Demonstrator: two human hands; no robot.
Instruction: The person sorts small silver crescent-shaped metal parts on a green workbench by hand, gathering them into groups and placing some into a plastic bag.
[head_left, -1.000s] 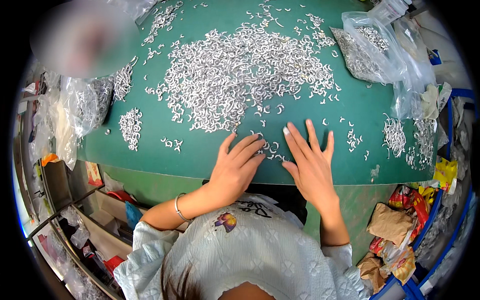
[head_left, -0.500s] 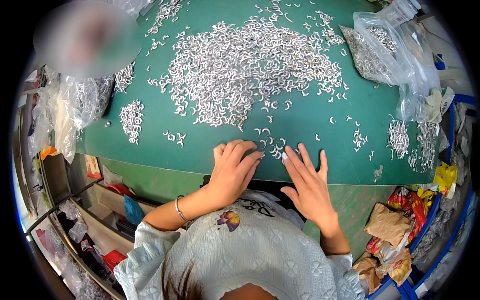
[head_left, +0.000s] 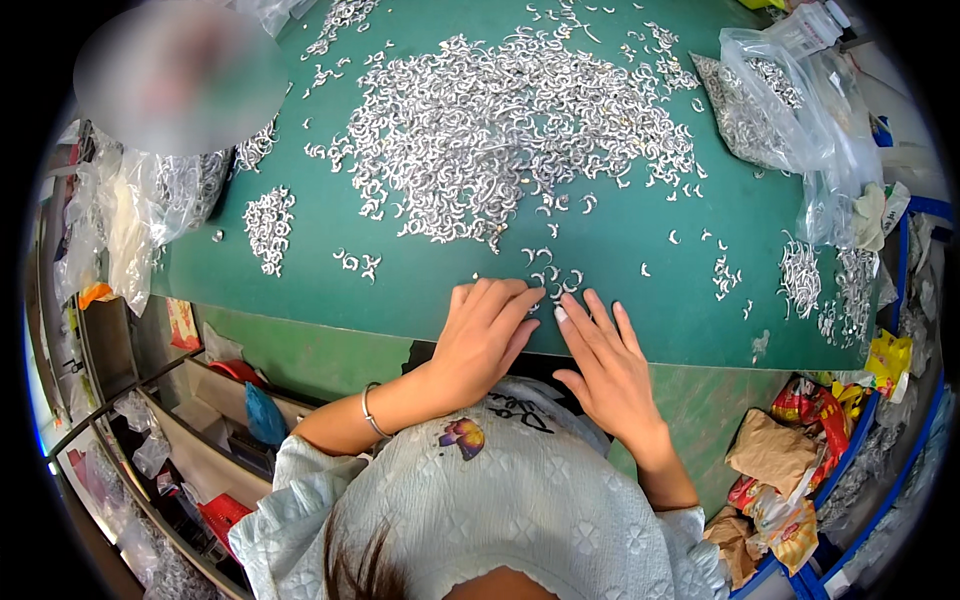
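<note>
Small silvery crescent-shaped pieces (head_left: 555, 280) lie loosely grouped at the table's near edge, just beyond and between my hands. My left hand (head_left: 485, 325) rests at the left of this group with bent fingers; its thumb and index fingertip are apart, beside a crescent piece. No held piece shows in it, though its other fingertips are partly hidden. On the right, my right hand (head_left: 608, 365) is flat with its fingers stretched out, the index fingertip touching or very close to the nearest pieces. A large heap of the same crescents (head_left: 480, 140) covers the far middle of the green table (head_left: 440, 285).
Smaller clusters of crescents lie at the left (head_left: 268, 232) and right (head_left: 800, 278). Clear plastic bags of pieces stand at the left (head_left: 185, 195) and far right (head_left: 755, 115). Paper and plastic packaging (head_left: 775, 450) sits below the table's right side; shelving (head_left: 190, 420) stands at the lower left.
My left hand has shifted slightly right, its thumb and index now closer to the loose crescents. My right hand has moved a little left and its fingers are closer together. The whole view has shifted slightly.
</note>
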